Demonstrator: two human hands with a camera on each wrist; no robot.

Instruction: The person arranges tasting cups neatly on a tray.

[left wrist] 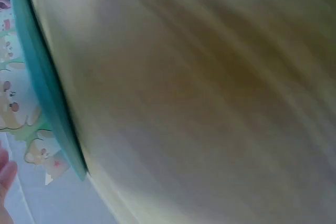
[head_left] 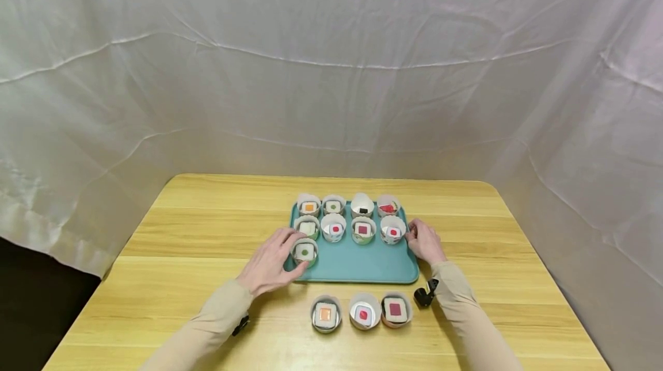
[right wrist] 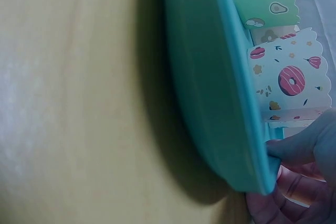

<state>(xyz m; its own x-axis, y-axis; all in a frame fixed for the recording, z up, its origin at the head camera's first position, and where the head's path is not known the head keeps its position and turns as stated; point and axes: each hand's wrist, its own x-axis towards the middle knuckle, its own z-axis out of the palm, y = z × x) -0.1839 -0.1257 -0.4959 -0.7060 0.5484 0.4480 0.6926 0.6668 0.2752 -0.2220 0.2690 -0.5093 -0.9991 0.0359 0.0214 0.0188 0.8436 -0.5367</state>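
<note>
My left hand (head_left: 270, 260) has its thumb and fingers around a paper baking cup (head_left: 304, 256) at the tray's front left corner. Inside that cup lies a white square sushi-like piece (head_left: 304, 252) with a green centre. In the left wrist view only some fingers (left wrist: 5, 174) show at the left edge, beside cups printed with animals. My right hand (head_left: 426, 241) grips the right rim of the teal tray (head_left: 362, 267). Its thumb (right wrist: 296, 148) lies over the rim, with the other fingers curled below. Close by stands a donut-print cup (right wrist: 291, 80).
Two rows of filled paper cups (head_left: 333, 228) fill the tray's back half. On the wooden table (head_left: 197, 244) in front of the tray stand three more cups, with an orange-centred piece (head_left: 325, 314), a red-centred piece (head_left: 363, 314) and a dark-red-centred piece (head_left: 396, 310). Pale cloth (head_left: 331, 100) hangs around the table.
</note>
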